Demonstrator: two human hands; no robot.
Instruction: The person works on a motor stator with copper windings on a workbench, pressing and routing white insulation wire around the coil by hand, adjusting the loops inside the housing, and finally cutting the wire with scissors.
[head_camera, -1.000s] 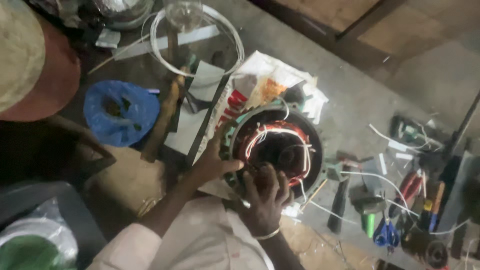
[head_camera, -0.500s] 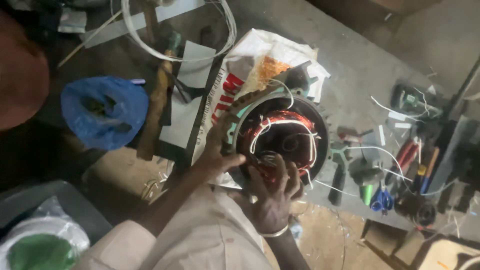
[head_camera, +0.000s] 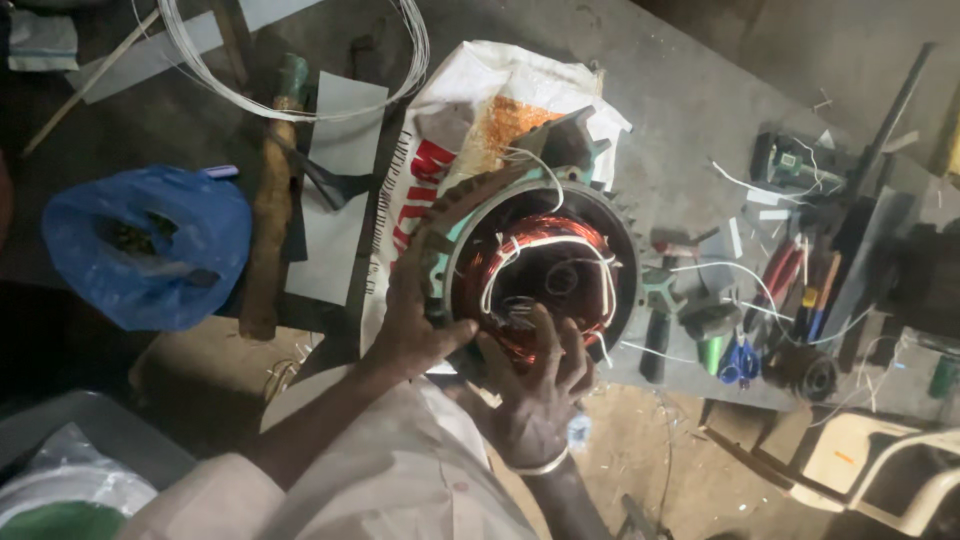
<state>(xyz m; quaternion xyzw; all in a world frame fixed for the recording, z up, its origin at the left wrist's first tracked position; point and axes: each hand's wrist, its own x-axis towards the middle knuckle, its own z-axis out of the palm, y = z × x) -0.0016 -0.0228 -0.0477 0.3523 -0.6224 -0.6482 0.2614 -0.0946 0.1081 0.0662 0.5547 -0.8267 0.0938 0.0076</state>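
Note:
A round motor stator (head_camera: 545, 270) with copper-red windings and white lead wires lies on a white printed sack (head_camera: 470, 110) on the grey workbench. My left hand (head_camera: 415, 310) grips the stator's green housing on its left rim. My right hand (head_camera: 535, 385) rests on the near edge, its fingers spread over the windings inside the bore. A metal bangle sits on the right wrist.
A blue plastic bag (head_camera: 145, 255) and a wooden-handled hammer (head_camera: 270, 200) lie to the left, beside grey paper sheets and a loop of white wire (head_camera: 300, 60). Pliers, screwdrivers and wire scraps (head_camera: 790, 290) crowd the bench's right side. A green-lidded container sits at the bottom left.
The view has closed in on the stator. My left hand has shifted up along the housing's left rim, and my right hand's fingers have reached further over the windings.

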